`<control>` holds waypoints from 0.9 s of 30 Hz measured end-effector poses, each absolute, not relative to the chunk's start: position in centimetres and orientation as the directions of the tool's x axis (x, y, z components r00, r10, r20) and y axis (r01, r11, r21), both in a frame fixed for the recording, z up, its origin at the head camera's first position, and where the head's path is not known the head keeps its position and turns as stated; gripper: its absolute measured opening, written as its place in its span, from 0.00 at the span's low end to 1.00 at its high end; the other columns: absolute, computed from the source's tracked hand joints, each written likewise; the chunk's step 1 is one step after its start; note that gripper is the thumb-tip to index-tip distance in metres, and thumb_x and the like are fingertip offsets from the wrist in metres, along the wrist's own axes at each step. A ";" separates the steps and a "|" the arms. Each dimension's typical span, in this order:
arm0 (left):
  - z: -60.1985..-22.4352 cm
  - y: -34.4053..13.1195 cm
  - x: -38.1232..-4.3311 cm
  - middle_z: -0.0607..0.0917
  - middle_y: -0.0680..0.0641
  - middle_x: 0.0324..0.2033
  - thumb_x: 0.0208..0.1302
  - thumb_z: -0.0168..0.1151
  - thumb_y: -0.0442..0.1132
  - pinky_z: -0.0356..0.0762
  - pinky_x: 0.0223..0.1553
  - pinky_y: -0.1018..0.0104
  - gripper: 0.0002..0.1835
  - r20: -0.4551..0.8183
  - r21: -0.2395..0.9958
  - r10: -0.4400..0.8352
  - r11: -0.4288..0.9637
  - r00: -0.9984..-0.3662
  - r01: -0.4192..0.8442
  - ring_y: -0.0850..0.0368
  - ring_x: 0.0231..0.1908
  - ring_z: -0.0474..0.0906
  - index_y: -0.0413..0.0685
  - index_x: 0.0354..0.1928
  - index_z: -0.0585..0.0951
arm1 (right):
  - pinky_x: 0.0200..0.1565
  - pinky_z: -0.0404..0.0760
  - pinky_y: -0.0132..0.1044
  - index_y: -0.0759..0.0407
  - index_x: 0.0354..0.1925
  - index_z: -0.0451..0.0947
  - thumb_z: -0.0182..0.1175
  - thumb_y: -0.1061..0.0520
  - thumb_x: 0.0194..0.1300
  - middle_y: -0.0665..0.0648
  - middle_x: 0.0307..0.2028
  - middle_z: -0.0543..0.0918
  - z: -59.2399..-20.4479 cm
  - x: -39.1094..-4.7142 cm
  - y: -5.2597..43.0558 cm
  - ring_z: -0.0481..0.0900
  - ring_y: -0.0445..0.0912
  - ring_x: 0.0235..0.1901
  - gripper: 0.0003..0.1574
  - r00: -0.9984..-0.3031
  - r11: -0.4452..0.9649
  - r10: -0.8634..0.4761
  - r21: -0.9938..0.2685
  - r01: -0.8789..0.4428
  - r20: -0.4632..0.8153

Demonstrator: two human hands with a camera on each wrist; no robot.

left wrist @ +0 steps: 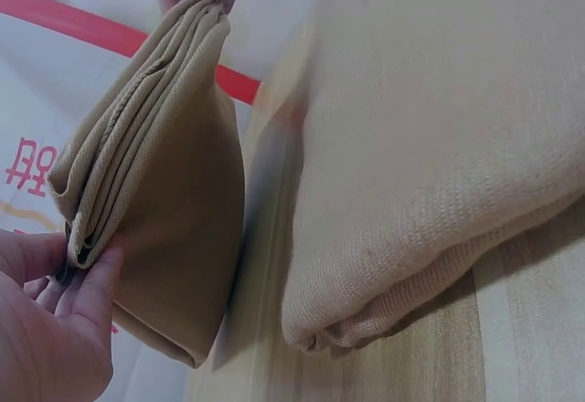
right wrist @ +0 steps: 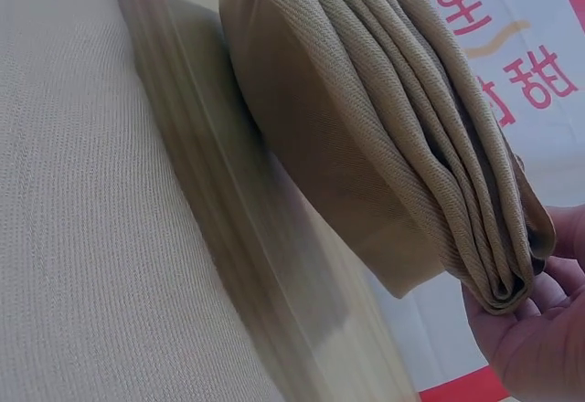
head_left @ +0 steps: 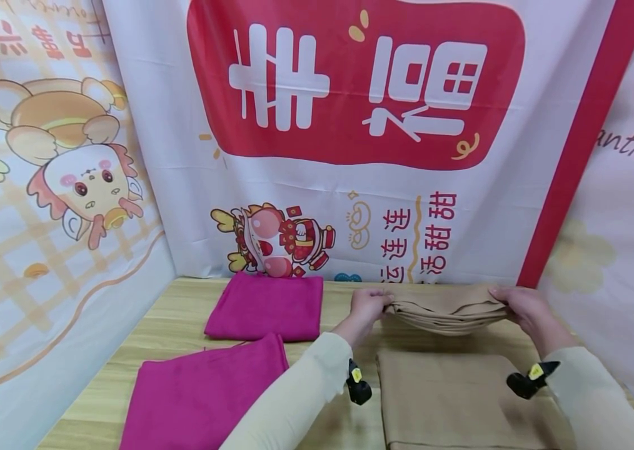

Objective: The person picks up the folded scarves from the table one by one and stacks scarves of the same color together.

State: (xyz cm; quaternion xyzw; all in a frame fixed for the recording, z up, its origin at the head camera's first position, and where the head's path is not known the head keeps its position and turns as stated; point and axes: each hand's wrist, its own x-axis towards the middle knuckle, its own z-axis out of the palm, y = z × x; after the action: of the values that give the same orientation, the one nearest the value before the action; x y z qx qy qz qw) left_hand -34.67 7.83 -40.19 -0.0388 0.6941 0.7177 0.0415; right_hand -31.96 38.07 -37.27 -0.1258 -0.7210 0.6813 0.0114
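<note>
A folded tan cloth [head_left: 446, 306], several layers thick, is held at both ends near the table's back edge. My left hand [head_left: 370, 306] pinches its left end, thumb on one side and fingers on the other, as the left wrist view shows. At the right end my right hand [head_left: 525, 309] grips the layers; its thumb and fingers [right wrist: 512, 333] show at the corner in the right wrist view. Between the hands the cloth's middle sags. Closer to me lies a second folded tan cloth [head_left: 452, 394], flat on the table, below and between the forearms.
Two folded magenta cloths lie on the wooden table [head_left: 167, 312] to the left: one magenta cloth [head_left: 272, 306] at the back, another magenta cloth [head_left: 204, 397] in front, beside the left sleeve. A printed white and red curtain [head_left: 351, 187] hangs right behind the table's back edge.
</note>
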 end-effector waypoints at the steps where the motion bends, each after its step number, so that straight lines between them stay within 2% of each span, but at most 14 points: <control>1: -40.1 7.8 -34.6 0.85 0.43 0.40 0.60 0.67 0.30 0.84 0.38 0.62 0.14 -0.113 0.993 0.007 -0.036 -0.994 -0.113 0.55 0.35 0.84 0.36 0.48 0.83 | 0.29 0.81 0.31 0.50 0.20 0.80 0.60 0.62 0.67 0.44 0.22 0.80 -37.2 -31.9 38.1 0.77 0.36 0.24 0.17 -0.971 0.029 0.181 -0.986 0.164 -0.156; 6: -39.8 7.7 -34.5 0.86 0.43 0.38 0.60 0.67 0.31 0.84 0.37 0.64 0.13 -0.116 0.992 0.023 -0.046 -0.993 -0.117 0.54 0.35 0.84 0.36 0.48 0.83 | 0.29 0.81 0.29 0.50 0.20 0.80 0.58 0.61 0.69 0.45 0.21 0.80 -37.1 -31.6 38.3 0.78 0.36 0.24 0.19 -0.980 -0.027 0.124 -0.988 0.154 -0.156; 15: -39.3 7.3 -34.1 0.86 0.44 0.36 0.60 0.67 0.30 0.84 0.35 0.65 0.11 -0.096 0.992 0.040 -0.075 -0.995 -0.099 0.54 0.34 0.84 0.37 0.45 0.84 | 0.30 0.81 0.30 0.50 0.20 0.81 0.59 0.60 0.69 0.46 0.22 0.81 -36.5 -30.9 38.4 0.79 0.36 0.24 0.19 -0.981 -0.093 0.103 -0.984 0.154 -0.164; 22: -38.9 7.0 -33.6 0.86 0.42 0.37 0.62 0.66 0.30 0.84 0.38 0.61 0.11 -0.038 0.993 0.086 -0.106 -0.996 -0.047 0.53 0.36 0.85 0.33 0.46 0.84 | 0.32 0.82 0.30 0.49 0.21 0.83 0.58 0.60 0.69 0.46 0.24 0.82 -36.3 -30.2 38.7 0.80 0.37 0.27 0.19 -0.987 -0.123 0.059 -0.982 0.144 -0.152; 27: -38.7 6.7 -33.4 0.86 0.43 0.37 0.61 0.67 0.30 0.84 0.35 0.63 0.10 -0.024 0.993 0.102 -0.116 -0.995 -0.036 0.53 0.36 0.85 0.34 0.44 0.85 | 0.34 0.82 0.30 0.50 0.23 0.83 0.56 0.60 0.71 0.47 0.26 0.83 -36.2 -29.8 39.0 0.81 0.37 0.29 0.19 -0.991 -0.142 0.012 -0.981 0.130 -0.133</control>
State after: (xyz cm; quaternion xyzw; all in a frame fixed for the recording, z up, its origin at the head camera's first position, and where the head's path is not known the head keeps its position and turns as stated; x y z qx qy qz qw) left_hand -33.36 6.74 -38.74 0.0250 0.6631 0.7467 0.0460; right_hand -29.78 38.96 -36.19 -0.0543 -0.6537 0.7538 -0.0390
